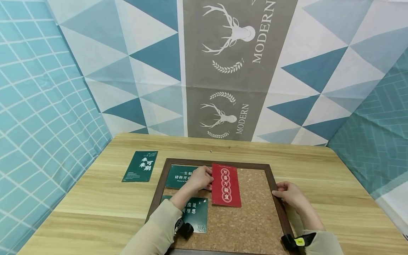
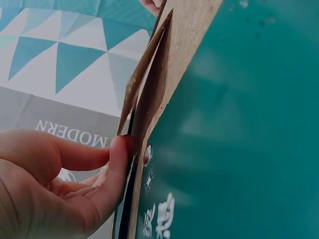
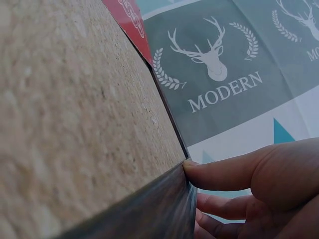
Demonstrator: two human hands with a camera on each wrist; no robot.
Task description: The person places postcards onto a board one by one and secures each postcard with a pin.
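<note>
My left hand (image 1: 199, 179) pinches the left edge of a red card (image 1: 225, 187) with white Chinese characters, over the upper middle of a cork board (image 1: 255, 212). In the left wrist view the card (image 2: 142, 74) appears nearly edge-on, tilted off the cork. My right hand (image 1: 292, 195) grips the right side of the board's dark wooden frame (image 1: 275, 186), thumb on the near face and fingers around the outside. A green card (image 1: 178, 177) lies at the board's upper left, partly behind the left hand. Below it is another green card (image 1: 199, 221), partly covered by the left forearm.
A third green card (image 1: 140, 166) lies on the wooden table (image 1: 89, 202), left of the board. Patterned cloth (image 1: 159, 71) hangs behind the table and on both sides. Each wrist wears a strap with a small black camera (image 1: 186, 229).
</note>
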